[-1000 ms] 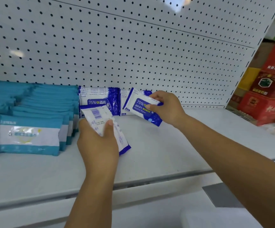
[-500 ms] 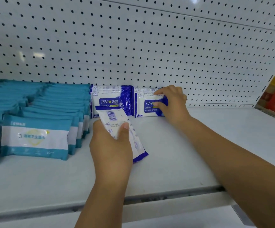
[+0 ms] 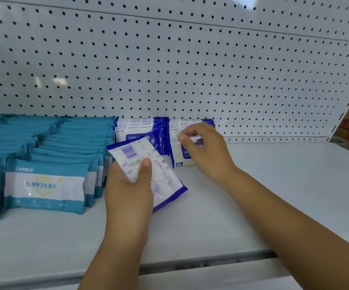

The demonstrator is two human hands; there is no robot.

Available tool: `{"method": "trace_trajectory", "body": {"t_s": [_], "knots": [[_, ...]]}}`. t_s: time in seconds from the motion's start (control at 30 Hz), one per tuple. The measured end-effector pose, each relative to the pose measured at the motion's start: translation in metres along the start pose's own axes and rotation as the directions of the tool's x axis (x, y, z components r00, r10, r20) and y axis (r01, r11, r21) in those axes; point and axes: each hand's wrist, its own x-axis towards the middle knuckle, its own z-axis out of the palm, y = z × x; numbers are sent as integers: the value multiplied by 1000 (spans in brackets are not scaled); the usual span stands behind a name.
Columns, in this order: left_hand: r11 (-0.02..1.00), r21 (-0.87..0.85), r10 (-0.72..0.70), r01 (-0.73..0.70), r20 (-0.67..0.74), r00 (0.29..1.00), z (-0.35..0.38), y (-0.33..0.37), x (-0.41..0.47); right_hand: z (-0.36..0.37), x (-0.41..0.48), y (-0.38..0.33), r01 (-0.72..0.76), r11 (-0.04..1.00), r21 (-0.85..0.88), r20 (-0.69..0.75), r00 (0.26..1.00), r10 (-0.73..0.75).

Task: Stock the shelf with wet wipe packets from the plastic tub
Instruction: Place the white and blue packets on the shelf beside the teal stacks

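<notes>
Your right hand (image 3: 207, 155) has come away from the right-hand stack of blue packets (image 3: 178, 159), where half a second ago it was pressing the newest one back against the pegboard (image 3: 190, 70). It now hovers just in front of that stack, fingers loosely curled and apparently grasping nothing, though blur softens the fingertips. Your left hand (image 3: 127, 189) has barely shifted: it grips a spare packet (image 3: 165, 185) by one end, thumb on top, barcode side up, tilted above the shelf (image 3: 274, 185) in front of the other blue stack (image 3: 140, 128).

Both blue stacks stand on edge against the pegboard, just beside the rows of teal packets (image 3: 44, 185). The tub is out of view.

Watch the withdrawal. The front packet stands unsupported on a narrow edge, and a trailing finger could likely pull it face-down. The spare packet looks soft and slick, and held by one end it may sag or slip. Placed as it lies now, it would show its barcode rather than its label, so you would need to turn it first.
</notes>
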Motion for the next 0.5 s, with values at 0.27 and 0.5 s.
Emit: {"method": "trace_trajectory", "body": {"t_s": [0.27,0.5], "knots": [[988,-153,15,-8,42,999,-3,1,2,-6,-22,-55,-389,865,316,582,800,147],[988,-145,56,-42,95,994,-4,1,0,-10,-16,-43,-369,800,474,384,904,189]]}}
